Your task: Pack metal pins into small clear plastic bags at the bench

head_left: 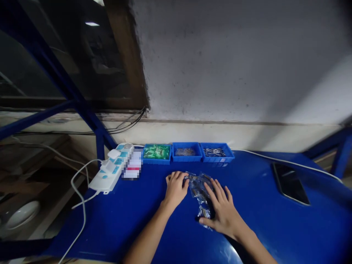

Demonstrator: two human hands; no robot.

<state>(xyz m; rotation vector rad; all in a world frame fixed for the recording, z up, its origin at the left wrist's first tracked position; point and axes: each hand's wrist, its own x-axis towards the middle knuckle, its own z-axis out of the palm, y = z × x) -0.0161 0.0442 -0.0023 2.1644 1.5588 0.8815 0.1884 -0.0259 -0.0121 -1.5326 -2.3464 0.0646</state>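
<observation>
Several small clear plastic bags (200,194) with thin metal pieces inside lie in a loose group on the blue table (132,220). At their upper left edge is my left hand (176,187), its fingers curled down and its thumb near a bag; what the fingertips hold, if anything, is too small to make out. My right hand (221,209) rests over the right side of the bags, fingers spread and thumb at the lowest bag. Behind the hands stand three blue bins: one with green packets (156,151), one with small brownish pieces (185,151), one with silvery pins (214,152).
A white power strip (111,170) with plugs and cables lies at the left, beside a blurred white card (132,165). A dark phone (290,183) lies at the right, near a white cable (288,161) along the wall.
</observation>
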